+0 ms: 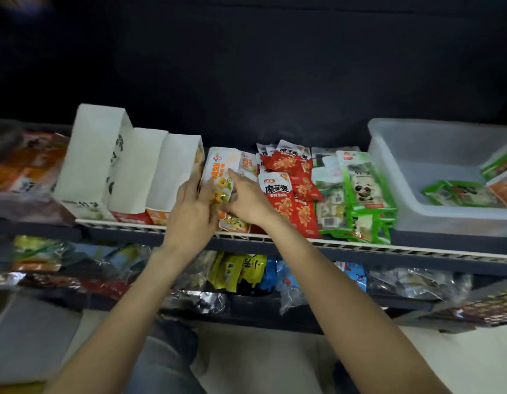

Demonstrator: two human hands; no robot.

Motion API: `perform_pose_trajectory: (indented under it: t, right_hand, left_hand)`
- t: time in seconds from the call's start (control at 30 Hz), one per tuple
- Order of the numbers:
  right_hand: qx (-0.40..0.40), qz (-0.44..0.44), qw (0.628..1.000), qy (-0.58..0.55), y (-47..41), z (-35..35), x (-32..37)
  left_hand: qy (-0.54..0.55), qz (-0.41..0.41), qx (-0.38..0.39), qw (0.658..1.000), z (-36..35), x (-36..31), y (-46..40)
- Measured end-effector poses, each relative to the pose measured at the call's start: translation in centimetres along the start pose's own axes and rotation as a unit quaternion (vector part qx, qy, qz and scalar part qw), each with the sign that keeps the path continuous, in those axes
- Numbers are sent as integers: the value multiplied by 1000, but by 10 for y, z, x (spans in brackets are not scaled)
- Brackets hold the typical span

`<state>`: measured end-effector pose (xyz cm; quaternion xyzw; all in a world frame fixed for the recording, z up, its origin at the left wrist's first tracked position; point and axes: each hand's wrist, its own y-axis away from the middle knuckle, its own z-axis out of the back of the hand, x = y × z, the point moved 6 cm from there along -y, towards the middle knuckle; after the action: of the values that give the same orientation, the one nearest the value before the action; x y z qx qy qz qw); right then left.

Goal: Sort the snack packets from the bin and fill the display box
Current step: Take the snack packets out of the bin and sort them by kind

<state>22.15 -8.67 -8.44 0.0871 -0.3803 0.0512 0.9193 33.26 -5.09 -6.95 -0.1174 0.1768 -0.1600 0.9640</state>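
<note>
Both hands are meeting on an upright stack of white-and-orange foil snack packets [219, 177] on the wire shelf [360, 245]. Left hand [193, 207] is gripping the stack's left edge, fingers curled; right hand [248, 199] is pressing its front with the forefinger extended. Just left of the stack, three white cardboard display boxes [133, 172] are standing. Right of it, red packets [292, 191] and green panda packets [357, 194] are lying, then a translucent plastic bin [411, 172].

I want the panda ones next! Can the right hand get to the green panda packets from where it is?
Probably yes. The right hand is on the orange packets, and the green panda packets stand uncovered further to its right on the same shelf. Only the red packets lie between, low enough to reach over.
</note>
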Motion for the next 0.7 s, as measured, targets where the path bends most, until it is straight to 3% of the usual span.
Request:
perform_pose_trajectory:
  t: [0.17,0.33,0.5,0.6,0.7]
  right_hand:
    - [-24,45,989,139,0,1,9]
    - [-37,55,994,82,10,17,-1]
    - [-80,99,987,99,51,69,-17]
    - [-130,91,976,146,79,122,-41]
    - [-181,45,968,166,107,185,-80]
  left_hand:
    - [-25,-30,11,999,-10,0,9]
    - [-68,-12,4,998,-4,-8,10]
    - [-88,-74,-50,992,19,-56,-4]
    - [-20,-143,-35,989,23,-108,-31]
    - [181,-228,75,954,2,-178,-62]
